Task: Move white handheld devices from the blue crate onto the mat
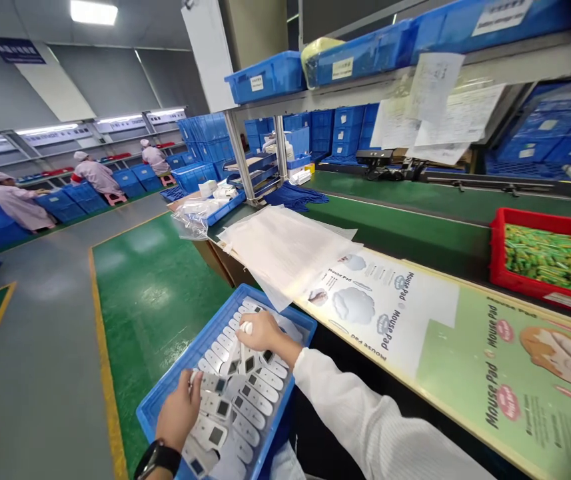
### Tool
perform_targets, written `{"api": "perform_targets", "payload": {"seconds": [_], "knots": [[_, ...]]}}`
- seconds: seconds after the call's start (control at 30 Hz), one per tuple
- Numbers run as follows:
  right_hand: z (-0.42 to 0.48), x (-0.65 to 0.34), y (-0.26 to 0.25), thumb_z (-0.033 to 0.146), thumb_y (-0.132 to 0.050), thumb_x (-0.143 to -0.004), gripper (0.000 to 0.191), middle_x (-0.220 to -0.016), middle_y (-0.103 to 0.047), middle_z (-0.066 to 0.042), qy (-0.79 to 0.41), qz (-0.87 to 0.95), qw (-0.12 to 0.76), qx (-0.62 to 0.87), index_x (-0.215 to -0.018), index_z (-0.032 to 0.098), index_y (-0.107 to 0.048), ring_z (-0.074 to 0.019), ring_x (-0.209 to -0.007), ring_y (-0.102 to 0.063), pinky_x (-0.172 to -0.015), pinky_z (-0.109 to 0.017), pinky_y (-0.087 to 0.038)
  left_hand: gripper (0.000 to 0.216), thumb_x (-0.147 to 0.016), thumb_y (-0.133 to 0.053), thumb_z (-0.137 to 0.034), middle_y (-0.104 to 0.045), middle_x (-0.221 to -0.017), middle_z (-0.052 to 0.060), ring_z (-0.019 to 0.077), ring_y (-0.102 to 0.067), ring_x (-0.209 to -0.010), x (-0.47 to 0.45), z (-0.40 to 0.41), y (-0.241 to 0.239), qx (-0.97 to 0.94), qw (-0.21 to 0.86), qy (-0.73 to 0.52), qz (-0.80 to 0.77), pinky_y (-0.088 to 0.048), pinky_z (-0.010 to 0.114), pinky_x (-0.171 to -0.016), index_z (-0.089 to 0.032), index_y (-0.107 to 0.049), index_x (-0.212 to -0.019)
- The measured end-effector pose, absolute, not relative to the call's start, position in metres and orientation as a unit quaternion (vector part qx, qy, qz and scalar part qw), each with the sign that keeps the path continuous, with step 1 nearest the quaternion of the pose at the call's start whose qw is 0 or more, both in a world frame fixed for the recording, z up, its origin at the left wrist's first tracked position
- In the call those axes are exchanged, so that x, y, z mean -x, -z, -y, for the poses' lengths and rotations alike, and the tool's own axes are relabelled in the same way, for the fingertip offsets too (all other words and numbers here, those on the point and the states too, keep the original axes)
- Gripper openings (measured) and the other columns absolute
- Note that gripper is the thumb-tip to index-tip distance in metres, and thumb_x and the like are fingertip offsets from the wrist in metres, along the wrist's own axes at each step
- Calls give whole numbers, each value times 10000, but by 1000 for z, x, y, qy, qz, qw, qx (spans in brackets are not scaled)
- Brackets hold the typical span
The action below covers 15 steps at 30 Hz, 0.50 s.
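A blue plastic bin (148, 399) in front of me holds many white handheld devices with small dark screens, laid in rows, some overlapping loosely in the middle. My left hand (180, 408), with a black watch on the wrist, is over the bin's left side. Its fingers are closed on one white device (208, 381) with a dark screen. Farther back over the bin, my right hand (261, 331) is closed too, with a rounded white end (247, 327) showing at its fingertips. The rest of that piece is hidden by the hand.
Right of the bin, a bench carries printed mouse pad sheets (365, 303) and white sheets (285, 243). A red bin (498, 247) of green-wrapped cells stands farther right. Blue bins (265, 77) line the overhead shelf. Several people in pale coats work at the far left.
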State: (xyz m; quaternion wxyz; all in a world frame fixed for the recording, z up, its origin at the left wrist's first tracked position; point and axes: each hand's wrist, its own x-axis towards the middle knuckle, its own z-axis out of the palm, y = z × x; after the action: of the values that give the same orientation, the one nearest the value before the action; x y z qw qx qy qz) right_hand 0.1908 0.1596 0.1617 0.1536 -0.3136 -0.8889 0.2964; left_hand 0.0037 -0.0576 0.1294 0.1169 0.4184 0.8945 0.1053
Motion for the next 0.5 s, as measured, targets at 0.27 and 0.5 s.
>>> {"api": "perform_targets", "payload": {"seconds": [0.27, 0.5], "knots": [[-166, -257, -274, 480, -564, -921, 263, -841, -739, 18, -279, 825, 374, 318, -946, 249, -686, -175, -803, -699, -732, -249, -470, 331, -968, -373, -566, -661, -687, 25, 264, -666, -672, -5, 3, -252, -455, -14, -155, -877, -378, 267, -587, -270, -521, -970], [-185, -377, -320, 447, -563, -883, 253, -675, -647, 31, -217, 701, 535, 420, -841, 223, -672, -141, -635, -614, -635, -241, -432, 403, -897, -383, -648, -652, -677, 4, 244, -638, -644, -59, -79, -322, -568, 21, -194, -799, -430, 271, -598, -290, -558, -956]]}}
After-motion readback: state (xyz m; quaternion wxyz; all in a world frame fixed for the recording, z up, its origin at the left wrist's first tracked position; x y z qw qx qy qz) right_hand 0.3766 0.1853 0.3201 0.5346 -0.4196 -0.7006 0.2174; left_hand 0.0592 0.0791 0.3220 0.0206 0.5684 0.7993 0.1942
